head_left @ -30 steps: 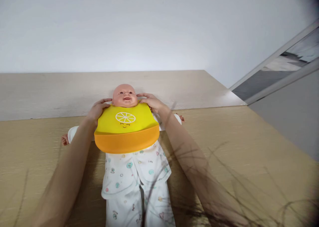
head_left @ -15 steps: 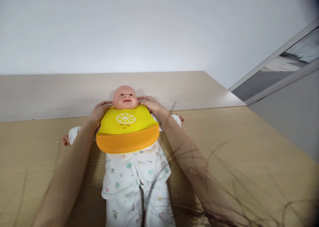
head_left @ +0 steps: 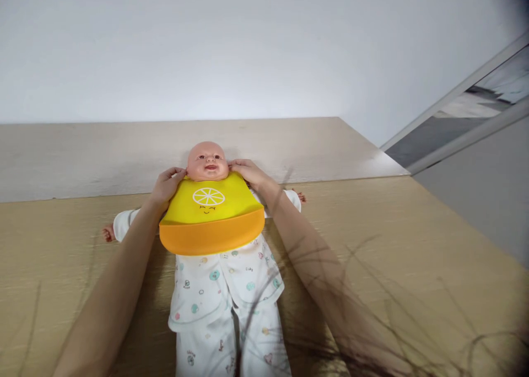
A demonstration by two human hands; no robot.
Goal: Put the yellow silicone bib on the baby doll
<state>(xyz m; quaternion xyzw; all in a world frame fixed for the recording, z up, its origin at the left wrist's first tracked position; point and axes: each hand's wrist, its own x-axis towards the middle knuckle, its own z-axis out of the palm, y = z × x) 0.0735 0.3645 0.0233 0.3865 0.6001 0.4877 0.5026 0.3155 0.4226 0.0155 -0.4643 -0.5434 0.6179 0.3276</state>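
Observation:
A baby doll (head_left: 206,152) in white printed clothes lies on its back with its arms spread. Over its chest is a yellow bib (head_left: 239,198) with an orange catch pocket, a white citrus slice and a smiling face. My left hand (head_left: 167,184) is closed on the bib's upper edge at the left of the doll's neck. My right hand (head_left: 250,174) has its fingers closed on the bib's neck edge on the other side, fingertips against the neck. The back of the bib's neckband is hidden behind the doll's head.
A wooden table (head_left: 384,244) lies beneath the doll, with a paler strip (head_left: 82,156) along its far side against a white wall (head_left: 206,46). The table's right edge slants away. Strands of hair cross the lower right of the view.
My left hand's fingers have curled in at the doll's neck, from stretched out to bent. My right fingers have shifted only slightly. The doll and bib lie nearly as before.

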